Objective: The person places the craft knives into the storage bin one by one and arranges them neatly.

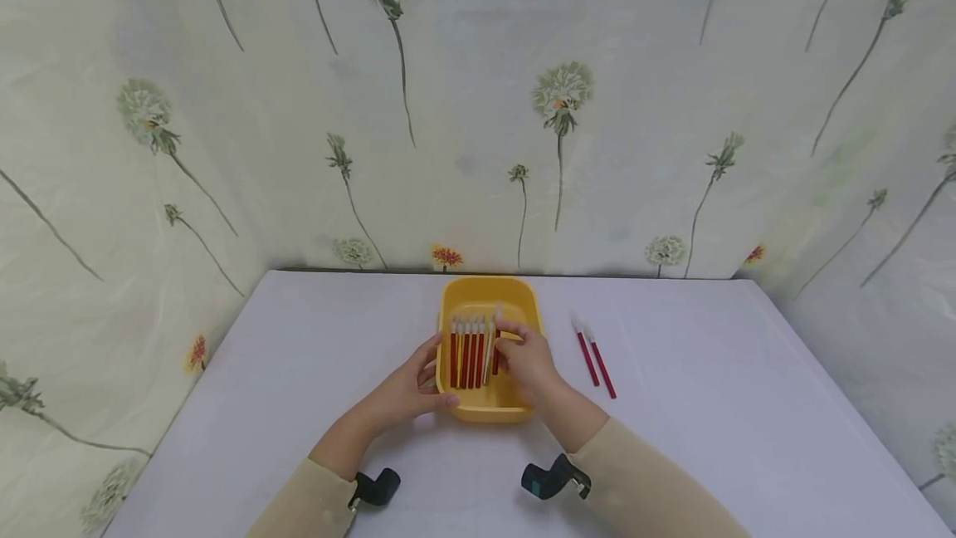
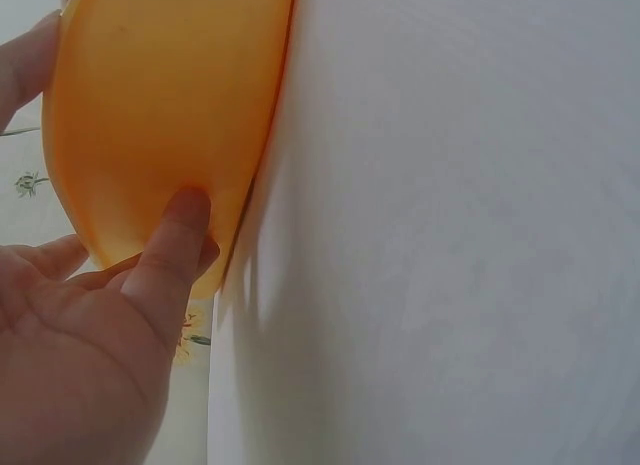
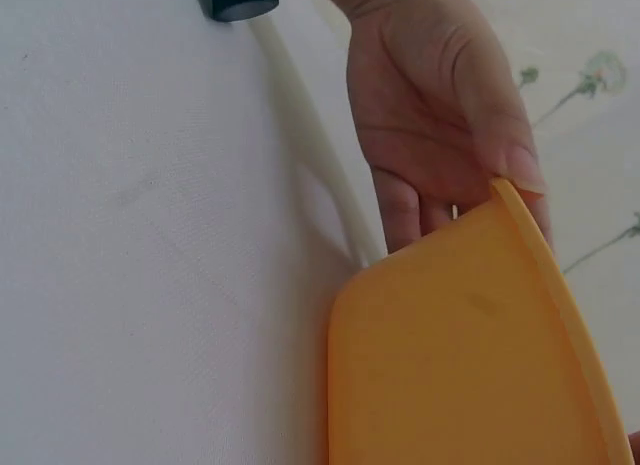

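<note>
A yellow plastic tray point(image 1: 493, 414) sits upright in the middle of the table. My left hand point(image 1: 411, 386) grips its near left corner, thumb at the rim and fingers along the left side; the left hand point(image 2: 110, 355) shows again on the wall in the left wrist view. Inside the tray stands a side-by-side row of slim brushes point(image 1: 466, 359) with pale tips, mostly red-handled, some yellowish. My right hand point(image 1: 529, 359) reaches over the tray's right side and pinches a red-handled brush point(image 1: 496, 362) at the row's right end. Its fingertips partly cover that brush.
Two more red-handled brushes point(image 1: 597, 364) lie slanted on the white table point(image 1: 695, 405), to the right of the tray. Behind the table's far edge hangs a curtain point(image 1: 463, 106) printed with dandelions. Dark cameras point(image 1: 556, 476) are strapped at both wrists.
</note>
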Demonstrator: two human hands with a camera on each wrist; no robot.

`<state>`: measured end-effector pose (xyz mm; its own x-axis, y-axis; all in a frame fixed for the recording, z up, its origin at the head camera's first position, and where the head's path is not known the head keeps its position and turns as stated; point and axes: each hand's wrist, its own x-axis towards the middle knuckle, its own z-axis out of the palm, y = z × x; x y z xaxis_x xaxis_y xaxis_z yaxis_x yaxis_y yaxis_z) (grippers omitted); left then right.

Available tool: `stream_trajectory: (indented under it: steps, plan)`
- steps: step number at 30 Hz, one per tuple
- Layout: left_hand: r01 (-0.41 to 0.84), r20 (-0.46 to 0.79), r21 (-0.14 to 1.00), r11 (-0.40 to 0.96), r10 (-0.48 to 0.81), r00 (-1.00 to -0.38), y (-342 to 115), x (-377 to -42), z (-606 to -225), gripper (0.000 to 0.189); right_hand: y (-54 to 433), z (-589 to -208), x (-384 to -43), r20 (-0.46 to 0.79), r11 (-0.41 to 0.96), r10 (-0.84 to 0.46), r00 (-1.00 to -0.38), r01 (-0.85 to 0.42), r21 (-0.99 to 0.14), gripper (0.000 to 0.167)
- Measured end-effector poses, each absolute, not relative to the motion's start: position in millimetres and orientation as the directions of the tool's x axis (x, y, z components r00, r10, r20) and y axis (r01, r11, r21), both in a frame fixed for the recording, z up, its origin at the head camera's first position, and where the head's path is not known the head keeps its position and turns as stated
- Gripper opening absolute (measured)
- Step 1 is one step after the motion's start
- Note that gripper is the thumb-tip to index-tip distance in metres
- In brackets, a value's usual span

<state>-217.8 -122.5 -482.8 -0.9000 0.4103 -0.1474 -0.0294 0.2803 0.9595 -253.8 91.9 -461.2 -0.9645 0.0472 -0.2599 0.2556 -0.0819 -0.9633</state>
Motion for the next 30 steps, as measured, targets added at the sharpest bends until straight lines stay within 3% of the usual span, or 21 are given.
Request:
stream_trajectory:
  steps: [30]
  plan:
    - [-0.027, -0.149, 0.958, 0.286, 0.414, -0.898, -123.2, -218.2, -485.0, 0.105, 79.7, -473.7, -267.9, -0.323, 0.094, 0.204, -0.924, 0.347, -0.933, 0.035]
